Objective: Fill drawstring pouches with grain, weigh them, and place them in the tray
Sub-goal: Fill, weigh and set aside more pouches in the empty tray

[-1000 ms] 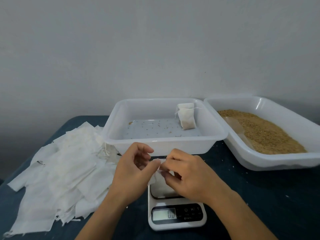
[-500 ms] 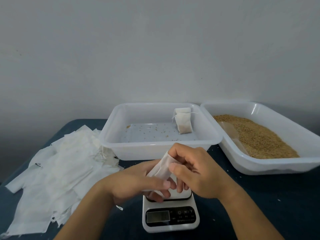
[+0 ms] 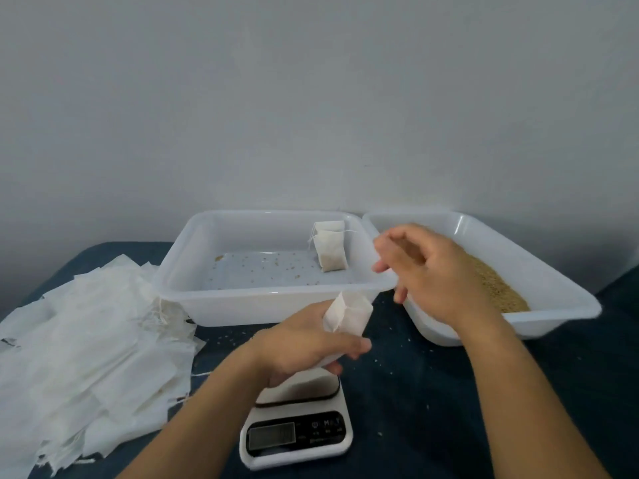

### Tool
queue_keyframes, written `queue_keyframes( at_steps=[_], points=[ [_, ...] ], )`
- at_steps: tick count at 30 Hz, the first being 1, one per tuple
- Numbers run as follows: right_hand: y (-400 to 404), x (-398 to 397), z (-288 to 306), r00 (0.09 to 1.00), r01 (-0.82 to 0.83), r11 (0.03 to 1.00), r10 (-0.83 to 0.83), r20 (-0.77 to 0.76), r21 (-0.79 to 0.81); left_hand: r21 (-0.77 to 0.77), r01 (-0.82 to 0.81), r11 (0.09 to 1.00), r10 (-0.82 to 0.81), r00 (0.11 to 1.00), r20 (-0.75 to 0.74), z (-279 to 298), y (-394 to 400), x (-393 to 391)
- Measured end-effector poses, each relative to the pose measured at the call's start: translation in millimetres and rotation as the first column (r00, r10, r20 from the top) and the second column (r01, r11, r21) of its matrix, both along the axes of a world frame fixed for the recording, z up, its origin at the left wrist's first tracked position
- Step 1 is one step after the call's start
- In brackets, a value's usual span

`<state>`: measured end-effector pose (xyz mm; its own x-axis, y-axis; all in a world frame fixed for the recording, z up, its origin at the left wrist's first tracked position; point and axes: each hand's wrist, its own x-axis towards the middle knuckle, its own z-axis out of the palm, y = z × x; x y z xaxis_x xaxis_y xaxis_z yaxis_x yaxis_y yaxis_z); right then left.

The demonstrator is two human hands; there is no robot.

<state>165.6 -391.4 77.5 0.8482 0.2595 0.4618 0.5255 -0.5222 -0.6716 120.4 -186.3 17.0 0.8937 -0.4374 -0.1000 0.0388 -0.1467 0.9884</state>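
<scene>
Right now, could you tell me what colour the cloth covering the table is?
The table cloth is dark blue, seen in the head view.

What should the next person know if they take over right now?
Left hand: holds an empty pouch upright above the scale.
Right hand: open, holding nothing, over the near edge of the grain tray.
Done: filled pouches lean in the far right corner of the middle tray.
Left: fill the held pouch with grain, weigh it, put it in the middle tray, then work through the pile of empty pouches on the left.
</scene>
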Motion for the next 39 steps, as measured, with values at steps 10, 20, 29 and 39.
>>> queue_keyframes(
  at_steps=[10, 20, 29, 39],
  points=[
    [-66.9, 92.5, -41.6, 0.784, 0.185, 0.652, -0.549, -0.289, -0.735, 0.030, -0.133, 0.991, 0.130, 0.988, 0.088, -23.4, -38.1, 5.5],
    [-58.4, 94.9, -33.5, 0.737, 0.315, 0.622, -0.636, -0.228, -0.717, 0.035, -0.167, 0.985, 0.163, 0.982, 0.098, -34.5, -37.6, 1.9],
    [-88.3, 97.3, 28.6, 0.660, 0.413, 0.327, -0.750, 0.033, -0.850, -0.013, -0.340, 0.940, 0.331, 0.905, 0.267, -27.2, -42.4, 5.0],
    [-78.3, 105.5, -14.9, 0.722, 0.402, 0.518, -0.686, -0.087, -0.755, 0.006, -0.388, 0.922, 0.379, 0.902, 0.207, -27.0, -53.0, 15.9]
  ],
)
